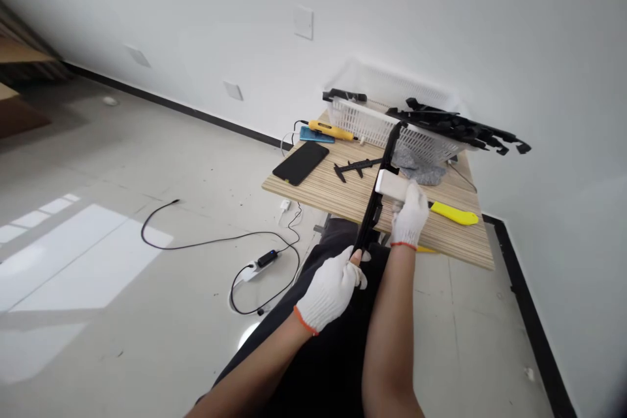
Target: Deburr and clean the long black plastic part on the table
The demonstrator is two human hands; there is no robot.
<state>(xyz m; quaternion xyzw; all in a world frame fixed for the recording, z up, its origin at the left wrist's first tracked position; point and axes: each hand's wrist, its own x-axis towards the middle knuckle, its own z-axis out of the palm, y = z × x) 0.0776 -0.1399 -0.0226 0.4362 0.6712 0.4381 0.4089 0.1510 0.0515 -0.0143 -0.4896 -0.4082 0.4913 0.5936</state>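
Observation:
My left hand [333,287], in a white knit glove with an orange cuff, is closed around the near end of a long, narrow black plastic strip [368,217]. The strip slants up and away over the table edge. My right hand [410,217], gloved the same way, grips a white rectangular block [392,185] whose left end lies against or just over the strip's middle; contact is hard to tell. Beside my right wrist lies a tool with a bright yellow handle [454,213]; its other end is partly hidden. Black calipers [360,167] rest left of the strip.
A white plastic basket [360,119] on the wood-grain table [337,198] holds several black strips [450,123], some overhanging its right side. Grey cloth [422,170], a black flat device [301,162], a blue device [317,136] and a yellow pen-like tool [330,130] lie nearby. Cables [215,243] cross the floor.

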